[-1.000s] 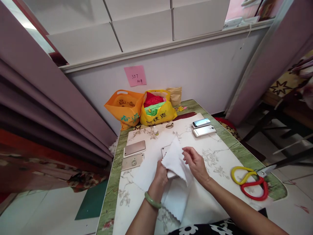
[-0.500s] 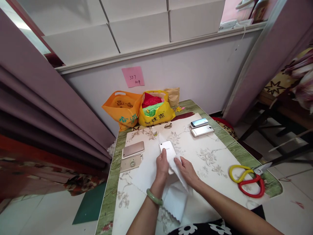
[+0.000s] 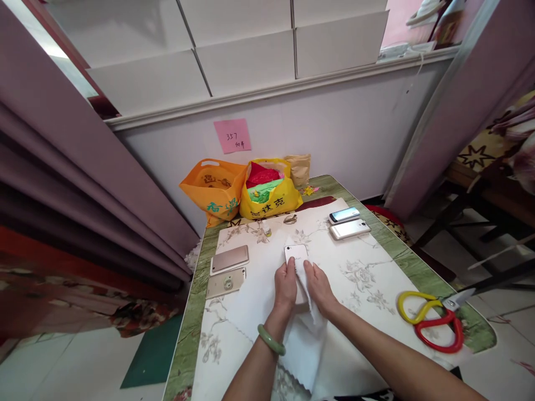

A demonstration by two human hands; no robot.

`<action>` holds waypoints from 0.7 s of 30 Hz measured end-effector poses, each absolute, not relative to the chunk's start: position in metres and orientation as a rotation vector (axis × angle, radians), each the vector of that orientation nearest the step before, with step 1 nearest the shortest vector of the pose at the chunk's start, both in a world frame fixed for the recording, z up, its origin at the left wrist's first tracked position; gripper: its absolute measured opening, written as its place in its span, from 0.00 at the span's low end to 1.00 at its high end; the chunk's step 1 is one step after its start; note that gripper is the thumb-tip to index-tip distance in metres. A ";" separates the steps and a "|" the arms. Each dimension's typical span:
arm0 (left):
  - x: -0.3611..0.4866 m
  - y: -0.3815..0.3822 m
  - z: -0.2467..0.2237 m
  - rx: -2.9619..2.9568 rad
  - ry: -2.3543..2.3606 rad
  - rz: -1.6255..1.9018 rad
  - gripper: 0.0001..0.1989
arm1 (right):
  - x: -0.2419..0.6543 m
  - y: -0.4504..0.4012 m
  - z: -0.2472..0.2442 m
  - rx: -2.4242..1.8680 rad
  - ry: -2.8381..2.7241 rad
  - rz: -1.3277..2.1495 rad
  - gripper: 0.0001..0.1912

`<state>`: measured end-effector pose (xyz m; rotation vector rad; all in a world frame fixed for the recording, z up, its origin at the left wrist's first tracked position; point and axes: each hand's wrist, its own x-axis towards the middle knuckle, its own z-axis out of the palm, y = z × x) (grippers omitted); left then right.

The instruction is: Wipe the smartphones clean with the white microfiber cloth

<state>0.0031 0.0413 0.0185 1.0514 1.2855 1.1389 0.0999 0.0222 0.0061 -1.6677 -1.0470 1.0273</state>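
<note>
A white phone [image 3: 296, 252], its camera end pointing away from me, lies back side up between my hands. My left hand [image 3: 286, 285], with a green bangle on the wrist, is closed on the phone's left side, thumb on its back. My right hand [image 3: 320, 287] pinches a white cloth [image 3: 304, 348] against the phone's right edge. The cloth hangs below the phone toward me, its zigzag edge low. Part of the phone is hidden by fingers and cloth.
Two phones [image 3: 229, 258] lie left on the floral mat, and two more [image 3: 350, 229] at the back right. Scissors [image 3: 438, 320] with yellow and red handles rest at the right. An orange bag [image 3: 213, 189] and a yellow bag [image 3: 271, 203] stand at the back.
The right hand and cloth have come nearer the phone's top and cover more of its back. Both hands and the phone appear slightly further right; the whole view has shifted a little.
</note>
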 end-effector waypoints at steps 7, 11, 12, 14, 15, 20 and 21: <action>0.022 0.052 0.021 1.014 1.352 1.291 0.23 | 0.098 0.014 -0.002 -1.626 -0.796 1.034 0.30; 0.030 0.056 0.022 1.022 1.468 1.418 0.23 | 0.089 0.012 -0.001 -1.558 -0.566 1.047 0.32; 0.032 0.057 0.021 1.003 1.494 1.460 0.23 | 0.085 0.011 -0.002 -1.552 -0.524 1.051 0.33; 0.038 0.058 0.019 0.943 1.532 1.541 0.23 | 0.078 0.009 -0.003 -1.548 -0.468 1.065 0.34; 0.040 0.057 0.018 0.912 1.540 1.573 0.23 | 0.076 0.008 -0.005 -1.550 -0.448 1.068 0.35; 0.036 0.036 0.007 0.884 1.340 1.459 0.22 | 0.088 0.010 -0.015 -1.522 -0.410 1.042 0.32; 0.030 0.031 0.004 0.912 1.297 1.352 0.23 | 0.097 0.013 -0.016 -1.509 -0.430 1.024 0.31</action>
